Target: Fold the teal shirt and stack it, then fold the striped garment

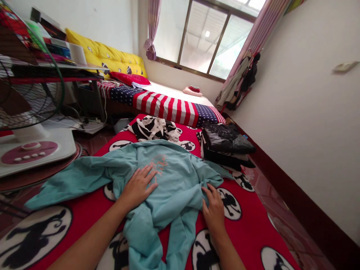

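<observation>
As dark clothes [227, 138] lie beyond, left grip [140, 186] flat, right grip [214, 208] loose, on sweatshirt [178, 182]

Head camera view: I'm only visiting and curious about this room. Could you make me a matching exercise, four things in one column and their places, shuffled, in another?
Things
1. Light blue long-sleeved top with orange lettering
2. Stack of mostly dark folded clothes
3. Long yellow padded cushion
4. White fan base with pink panel

Places
A. At the picture's left edge
B. Touched by the bare left hand and right hand
C. On the patterned red blanket, right of the crumpled black-and-white cloth
D. Along the wall, behind the red pillow

Pairs: 1-B; 2-C; 3-D; 4-A
</observation>
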A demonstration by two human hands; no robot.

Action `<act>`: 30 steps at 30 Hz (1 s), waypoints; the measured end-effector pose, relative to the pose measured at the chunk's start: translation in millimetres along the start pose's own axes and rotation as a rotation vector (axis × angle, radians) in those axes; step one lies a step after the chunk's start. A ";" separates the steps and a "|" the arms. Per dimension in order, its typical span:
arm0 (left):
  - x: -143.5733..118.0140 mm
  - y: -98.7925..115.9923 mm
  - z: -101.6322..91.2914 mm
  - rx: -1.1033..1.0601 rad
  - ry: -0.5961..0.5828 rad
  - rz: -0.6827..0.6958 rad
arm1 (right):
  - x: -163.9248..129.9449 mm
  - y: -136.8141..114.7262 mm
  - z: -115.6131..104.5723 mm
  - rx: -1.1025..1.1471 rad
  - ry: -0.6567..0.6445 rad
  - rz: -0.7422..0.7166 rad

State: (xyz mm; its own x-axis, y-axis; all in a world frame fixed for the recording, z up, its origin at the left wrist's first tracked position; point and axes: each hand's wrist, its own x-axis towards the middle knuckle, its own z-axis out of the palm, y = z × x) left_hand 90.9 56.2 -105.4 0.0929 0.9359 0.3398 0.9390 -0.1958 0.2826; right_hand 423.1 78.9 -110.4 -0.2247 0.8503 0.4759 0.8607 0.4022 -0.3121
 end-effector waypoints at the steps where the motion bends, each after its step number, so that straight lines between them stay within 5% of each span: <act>1: -0.1 -0.4 0.3 -0.004 0.005 0.001 | 0.0 0.1 -0.1 0.003 0.001 0.000; 23: -0.4 0.9 -3.6 -0.031 -0.016 -0.005 | -2.9 -3.1 1.0 -0.012 0.014 0.020; 30: -10.3 -0.1 -16.9 -0.366 -0.022 -0.009 | -3.5 -0.9 1.0 0.018 0.043 0.012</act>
State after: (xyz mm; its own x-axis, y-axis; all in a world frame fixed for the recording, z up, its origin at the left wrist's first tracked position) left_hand 84.2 41.6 -93.7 0.0963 0.9434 0.3175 0.7598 -0.2757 0.5888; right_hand 422.7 75.9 -112.6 -0.1940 0.8402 0.5064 0.8551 0.3978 -0.3325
